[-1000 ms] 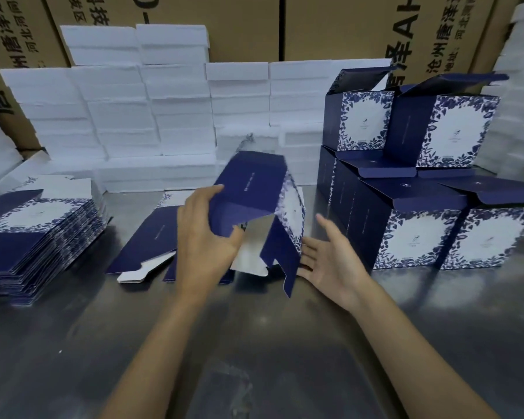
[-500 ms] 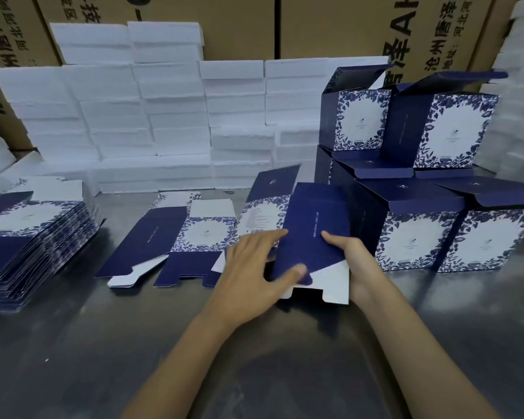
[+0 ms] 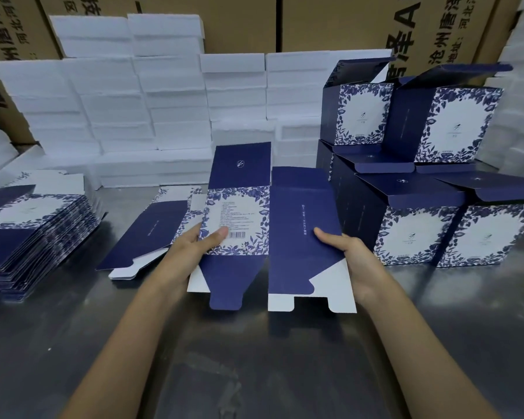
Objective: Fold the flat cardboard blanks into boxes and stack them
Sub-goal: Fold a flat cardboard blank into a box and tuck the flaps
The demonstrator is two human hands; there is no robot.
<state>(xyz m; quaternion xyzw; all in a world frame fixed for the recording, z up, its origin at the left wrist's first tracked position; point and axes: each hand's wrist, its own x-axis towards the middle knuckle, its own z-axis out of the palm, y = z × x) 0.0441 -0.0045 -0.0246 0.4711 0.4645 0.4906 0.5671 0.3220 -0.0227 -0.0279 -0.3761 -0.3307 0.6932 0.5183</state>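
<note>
We hold one flat blank [image 3: 270, 225] up over the steel counter [image 3: 254, 358], spread wide between both hands. Our left hand [image 3: 191, 252] has its grip on the floral panel, thumb pinched down just beside a printed barcode and a block of small text too fine to read. Our right hand [image 3: 354, 264] grasps the plain navy panel at its right edge, thumb on top; a thin vertical line of white characters runs down that panel, too small for us to read. A small white emblem sits on the blank's upper flap.

Behind the work, brown shipping cartons [image 3: 345, 22] carry large black Chinese lettering, partly cut off. In front of them white foam trays [image 3: 127, 95] are stacked in rows. To the left lies a pile of flat blanks [image 3: 34, 234], and another loose blank [image 3: 146, 237] lies on the counter near our left hand. On the right, folded boxes [image 3: 421, 207] stand stacked in two tiers, lids open, each showing the blue leaf border round a white centre with a small logo.
</note>
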